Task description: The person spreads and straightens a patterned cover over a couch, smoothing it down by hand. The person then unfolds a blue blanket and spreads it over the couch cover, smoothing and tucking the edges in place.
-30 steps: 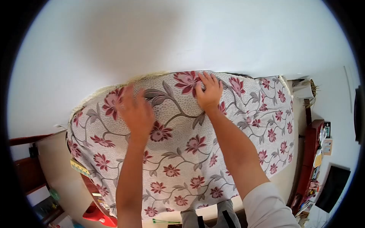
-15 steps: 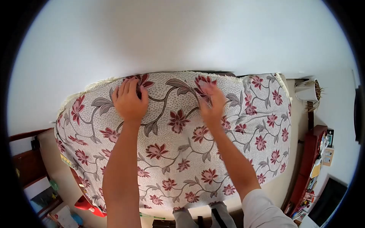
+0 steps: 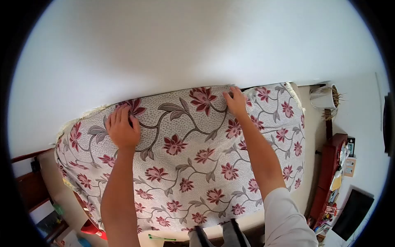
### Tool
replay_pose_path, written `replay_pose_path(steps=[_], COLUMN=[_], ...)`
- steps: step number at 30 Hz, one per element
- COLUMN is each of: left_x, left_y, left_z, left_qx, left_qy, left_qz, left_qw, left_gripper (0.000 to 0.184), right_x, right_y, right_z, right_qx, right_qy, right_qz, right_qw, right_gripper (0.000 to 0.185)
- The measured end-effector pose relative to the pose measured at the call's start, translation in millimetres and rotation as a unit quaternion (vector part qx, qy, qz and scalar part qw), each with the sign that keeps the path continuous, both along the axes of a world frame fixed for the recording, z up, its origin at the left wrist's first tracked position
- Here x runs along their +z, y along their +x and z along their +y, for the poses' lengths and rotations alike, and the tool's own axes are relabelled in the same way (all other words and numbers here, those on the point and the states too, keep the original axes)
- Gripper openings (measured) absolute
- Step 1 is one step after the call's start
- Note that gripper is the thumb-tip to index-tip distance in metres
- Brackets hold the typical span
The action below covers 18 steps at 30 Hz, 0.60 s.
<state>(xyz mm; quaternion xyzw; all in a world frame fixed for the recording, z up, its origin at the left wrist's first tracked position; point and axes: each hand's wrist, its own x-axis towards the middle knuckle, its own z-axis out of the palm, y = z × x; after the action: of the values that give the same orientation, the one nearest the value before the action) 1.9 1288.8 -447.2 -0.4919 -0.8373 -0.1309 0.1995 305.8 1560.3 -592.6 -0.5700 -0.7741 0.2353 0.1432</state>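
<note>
A pale floral cover [image 3: 177,168] with dark red flowers, grey leaves and a fringe is draped over a broad piece of furniture against the wall. My left hand [image 3: 123,127] rests on its upper left part, fingers stretched out over a large flower and thumb apart. At the cover's far edge beside the wall, my right hand [image 3: 237,103] has its fingers bent over the cloth, thumb nearer me. Its fingertips are partly hidden at that edge. Between my hands the far edge shows no fringe.
The white wall [image 3: 177,45] runs along the far edge. To the right are a white plant pot [image 3: 322,97] with dry leaves, a red cabinet [image 3: 329,177] bearing many small items, and a dark screen [image 3: 353,214]. A red object [image 3: 92,229] sits at lower left.
My right hand has moved to the far edge of the cover, further right of my left hand. The fringe between my hands no longer shows. The view has shifted slightly.
</note>
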Motion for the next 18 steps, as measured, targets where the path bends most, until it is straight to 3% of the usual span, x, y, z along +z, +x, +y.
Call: replay_pose_path(steps=[2,5,6,10,13,14,17,18], left_x=[1.2,5.0,5.3,3.8,0.6,-0.2,0.1,0.2], left_y=[1.4,3.3,4.4,3.5,3.5,2.5,3.0,3.5], left_z=[0.4,3.4,4.0,1.4,3.5,3.6,-0.6,1.3], left_qx=[-0.004,-0.004,-0.002,0.0,-0.008,-0.009,-0.014,-0.019], left_qy=[0.004,0.004,0.002,-0.009,0.0,0.002,0.002,0.003], left_qz=[-0.007,-0.01,-0.01,0.002,0.002,0.002,0.011,0.016], left_qw=[1.0,1.0,1.0,1.0,1.0,1.0,1.0,1.0], left_gripper=[0.028,0.028,0.029,0.029,0.029,0.03,0.03,0.03], right_x=[1.9,-15.8,-28.1,-17.0,-15.8,-0.9,24.2,40.9], right_y=[27.9,39.1,33.1,29.2,47.8,47.9,35.1,23.8], right_z=[-20.5,-61.2,-68.0,-15.9,0.2,-11.1,-62.4,-86.7], right_qx=[-0.044,-0.028,-0.032,-0.045,0.034,0.033,0.042,0.048], right_qy=[0.094,0.096,0.201,-0.059,-0.069,0.017,0.062,0.022], right_qz=[0.038,-0.024,-0.064,0.078,0.054,-0.045,0.074,0.041], right_qw=[0.994,0.995,0.977,0.994,0.996,0.998,0.994,0.998], right_gripper=[0.064,0.063,0.065,0.066,0.067,0.069,0.077,0.087])
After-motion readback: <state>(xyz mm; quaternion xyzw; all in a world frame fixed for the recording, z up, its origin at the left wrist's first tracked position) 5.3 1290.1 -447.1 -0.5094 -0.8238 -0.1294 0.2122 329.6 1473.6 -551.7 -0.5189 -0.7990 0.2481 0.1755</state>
